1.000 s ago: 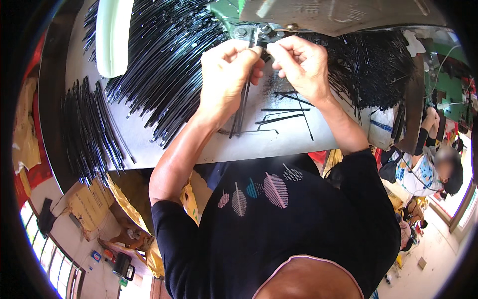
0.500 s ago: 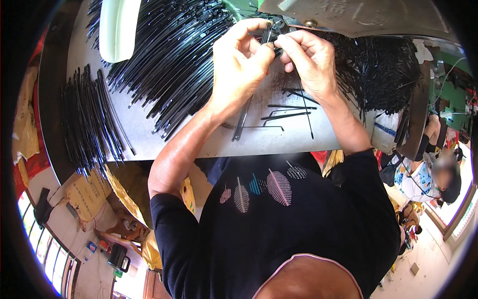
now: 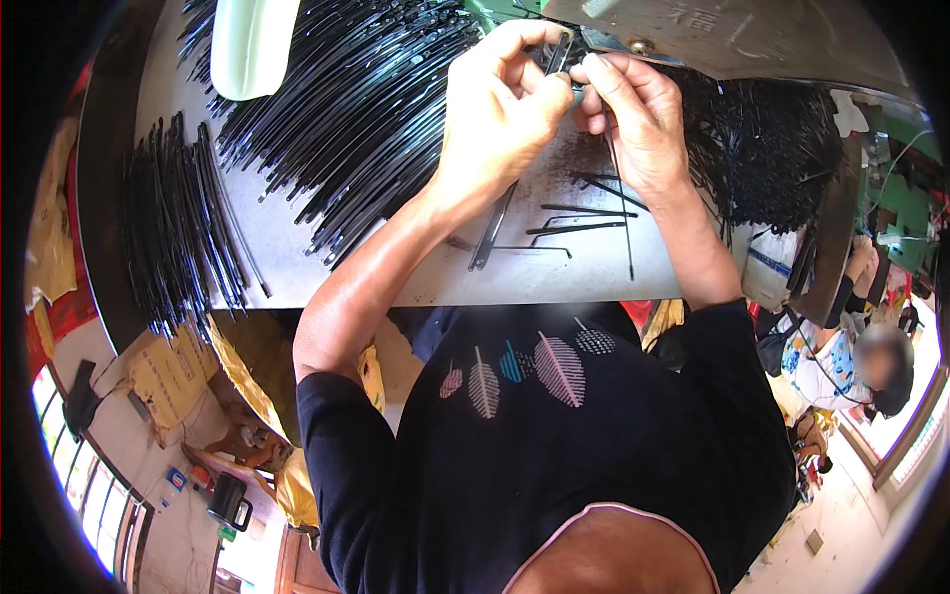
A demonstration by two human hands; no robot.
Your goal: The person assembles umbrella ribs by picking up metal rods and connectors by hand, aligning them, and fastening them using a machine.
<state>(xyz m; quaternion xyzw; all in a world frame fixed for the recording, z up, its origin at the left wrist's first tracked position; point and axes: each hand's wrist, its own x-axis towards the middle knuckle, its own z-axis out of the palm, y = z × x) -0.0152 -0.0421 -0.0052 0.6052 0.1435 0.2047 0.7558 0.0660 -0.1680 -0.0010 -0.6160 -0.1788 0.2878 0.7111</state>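
My left grip (image 3: 498, 117) pinches a flat black strip (image 3: 494, 228) near its upper end, the rest slanting past my wrist over the desk (image 3: 426, 281); my right grip (image 3: 643, 124), fingertips bunched just beside, hides any hold.

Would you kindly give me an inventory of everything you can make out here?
Tabletop: one, pale grey, upper half
Large strip pile: uncountable, black, upper left
Small strip bundle: uncountable, black, far left
Tangled heap: uncountable, black, upper right
Loose pieces: several, dark, centre
Trough: one, pale green, above large pile
Metal cover: one, brownish grey, top right
Kettle-like jug: one, black, lower left
Co-worker: one, patterned top, right
Held strip: at least one, dark, upper centre
Shirt: one, black, lower centre
Left hand: one, bare, gripping held strip
Right hand: one, bare, beside left; grip unclear
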